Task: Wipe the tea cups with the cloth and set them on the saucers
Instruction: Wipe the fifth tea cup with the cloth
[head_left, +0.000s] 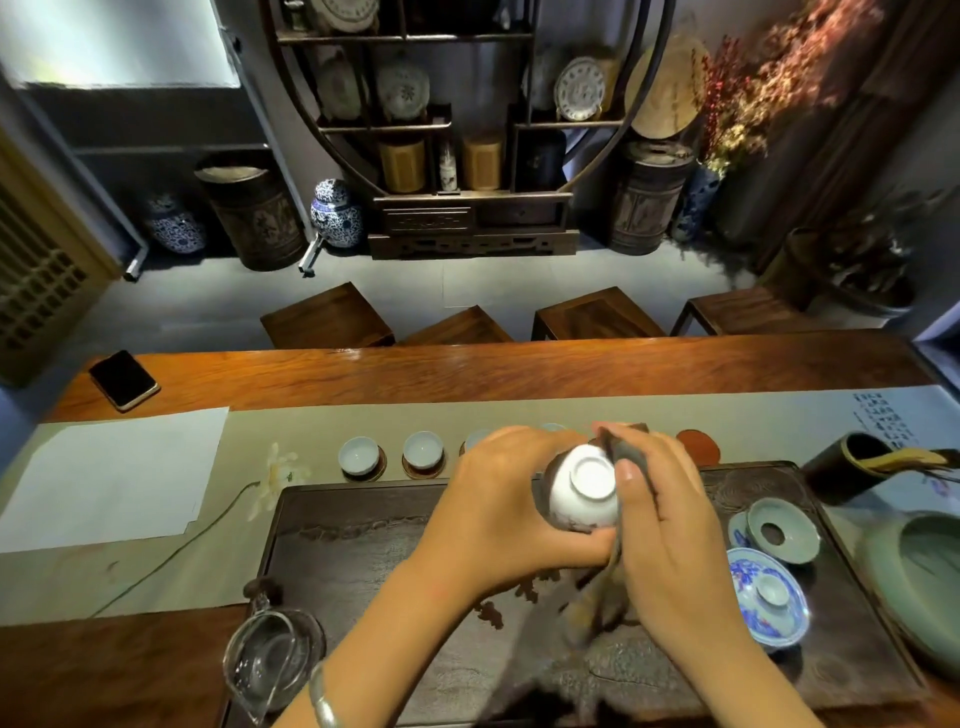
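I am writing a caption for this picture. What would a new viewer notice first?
First the two hands at centre: the left hand holds a white tea cup bottom up, the right hand presses a dark cloth on it. Behind, two cups sit on saucers.

Both forearms reached up from the lower edge of the view and met over the dark tea tray (363, 551). The left hand (498, 504) curled around a white cup (584, 491), fingers over its far side and thumb under its near side, holding it with the foot ring turned toward the camera. The left wrist, lower over the tray, bore a silver bangle (322, 699). The right hand (670, 525) gripped a dark cloth (623, 457) against the cup's right side, thumb pressed beside the foot ring, fingers bent around the cloth. The two hands touched at the cup.
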